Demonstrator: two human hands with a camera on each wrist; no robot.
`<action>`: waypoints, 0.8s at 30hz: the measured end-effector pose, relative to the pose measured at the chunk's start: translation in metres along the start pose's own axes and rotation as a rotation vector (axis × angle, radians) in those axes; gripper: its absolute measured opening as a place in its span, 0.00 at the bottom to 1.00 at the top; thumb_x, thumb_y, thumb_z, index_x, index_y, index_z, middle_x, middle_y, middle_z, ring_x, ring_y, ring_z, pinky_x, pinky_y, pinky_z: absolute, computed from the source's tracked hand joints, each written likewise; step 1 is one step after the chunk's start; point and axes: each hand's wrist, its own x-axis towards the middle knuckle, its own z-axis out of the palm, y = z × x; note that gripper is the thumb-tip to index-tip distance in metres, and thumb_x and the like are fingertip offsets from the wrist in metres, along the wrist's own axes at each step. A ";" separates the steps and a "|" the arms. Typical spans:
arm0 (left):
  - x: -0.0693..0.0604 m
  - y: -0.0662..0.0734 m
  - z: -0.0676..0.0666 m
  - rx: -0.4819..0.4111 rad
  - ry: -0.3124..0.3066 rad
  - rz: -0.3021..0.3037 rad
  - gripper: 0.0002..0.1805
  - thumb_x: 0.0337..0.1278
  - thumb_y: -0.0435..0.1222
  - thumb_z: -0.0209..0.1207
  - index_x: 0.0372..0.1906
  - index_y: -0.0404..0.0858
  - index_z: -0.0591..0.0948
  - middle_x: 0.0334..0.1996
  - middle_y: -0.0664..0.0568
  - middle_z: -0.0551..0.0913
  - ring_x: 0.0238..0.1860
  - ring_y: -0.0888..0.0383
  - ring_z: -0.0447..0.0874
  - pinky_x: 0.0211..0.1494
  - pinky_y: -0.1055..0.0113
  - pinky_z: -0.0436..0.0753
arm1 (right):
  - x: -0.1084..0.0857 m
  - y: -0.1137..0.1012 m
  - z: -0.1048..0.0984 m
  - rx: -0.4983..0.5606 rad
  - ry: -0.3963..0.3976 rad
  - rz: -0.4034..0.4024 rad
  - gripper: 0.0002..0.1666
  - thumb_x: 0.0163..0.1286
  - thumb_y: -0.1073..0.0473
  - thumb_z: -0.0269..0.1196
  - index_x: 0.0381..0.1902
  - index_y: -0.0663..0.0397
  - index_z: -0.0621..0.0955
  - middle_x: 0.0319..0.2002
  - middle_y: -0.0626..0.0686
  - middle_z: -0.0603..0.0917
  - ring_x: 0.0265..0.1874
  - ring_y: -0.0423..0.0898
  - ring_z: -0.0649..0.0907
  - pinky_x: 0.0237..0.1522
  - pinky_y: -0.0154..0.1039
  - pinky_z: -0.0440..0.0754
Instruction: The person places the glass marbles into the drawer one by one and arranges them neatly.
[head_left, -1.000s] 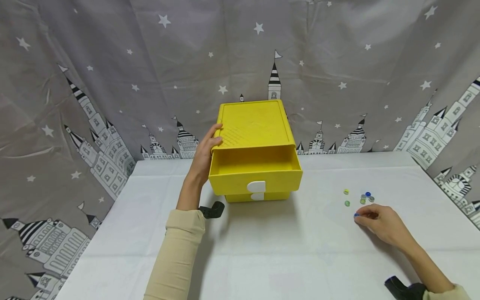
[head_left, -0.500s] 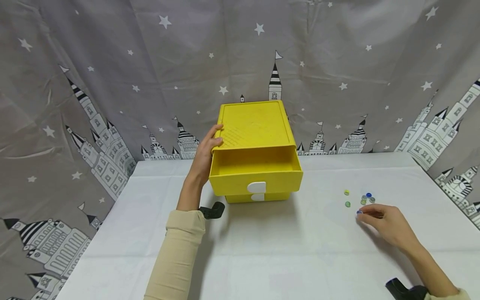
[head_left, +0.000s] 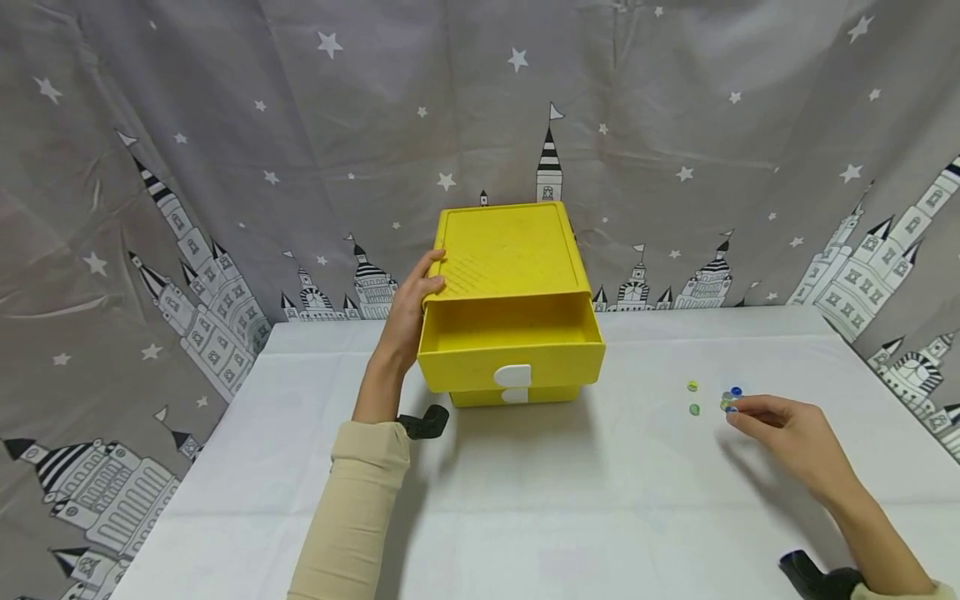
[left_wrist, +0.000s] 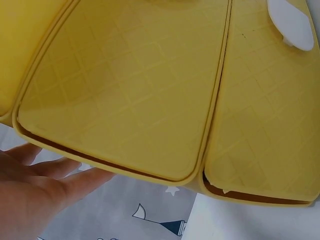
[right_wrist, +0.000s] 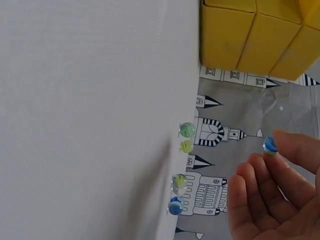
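In the head view my right hand [head_left: 787, 437] pinches a blue marble [head_left: 731, 410] between thumb and fingertip, raised off the cloth. The right wrist view shows that blue-and-white swirled glass marble [right_wrist: 270, 145] plainly at the fingertips. Past it lie a loose yellow marble [head_left: 692, 386], a green marble [head_left: 694, 409] and a small cluster with another blue marble [head_left: 737, 391]. My left hand [head_left: 408, 312] rests against the left side of a yellow drawer box [head_left: 513, 250], fingers at its top edge. Its upper drawer [head_left: 465, 367] is pulled out, with bare floor visible inside.
Below the pulled-out drawer, the lower drawer [head_left: 480, 398] with a white handle stands pushed further in. A white cloth [head_left: 570, 517] covers the table. Behind it hangs a grey curtain [head_left: 337, 108] printed with castles and stars.
My right hand has shifted rightward and lifted with the blue marble, its shadow now apart from it. The left hand and the drawer box have stayed in place.
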 end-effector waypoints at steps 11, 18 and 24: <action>-0.001 -0.001 0.000 -0.005 0.000 0.010 0.32 0.65 0.42 0.48 0.74 0.45 0.62 0.74 0.53 0.58 0.67 0.54 0.64 0.70 0.55 0.61 | 0.001 -0.003 -0.011 0.030 0.038 0.018 0.21 0.67 0.51 0.67 0.48 0.63 0.85 0.39 0.41 0.85 0.36 0.22 0.77 0.35 0.22 0.72; -0.002 -0.001 0.000 -0.003 -0.003 0.009 0.33 0.65 0.42 0.47 0.75 0.45 0.61 0.75 0.53 0.56 0.68 0.53 0.62 0.71 0.54 0.60 | 0.001 -0.009 -0.013 0.064 0.042 0.019 0.22 0.67 0.52 0.67 0.49 0.67 0.84 0.36 0.39 0.86 0.36 0.22 0.77 0.35 0.22 0.72; -0.001 -0.001 0.000 0.026 -0.005 0.017 0.33 0.65 0.44 0.48 0.75 0.46 0.61 0.76 0.54 0.55 0.70 0.54 0.59 0.72 0.54 0.58 | 0.002 -0.017 -0.013 0.055 0.039 0.029 0.23 0.67 0.51 0.67 0.50 0.65 0.84 0.37 0.40 0.87 0.35 0.23 0.78 0.35 0.23 0.73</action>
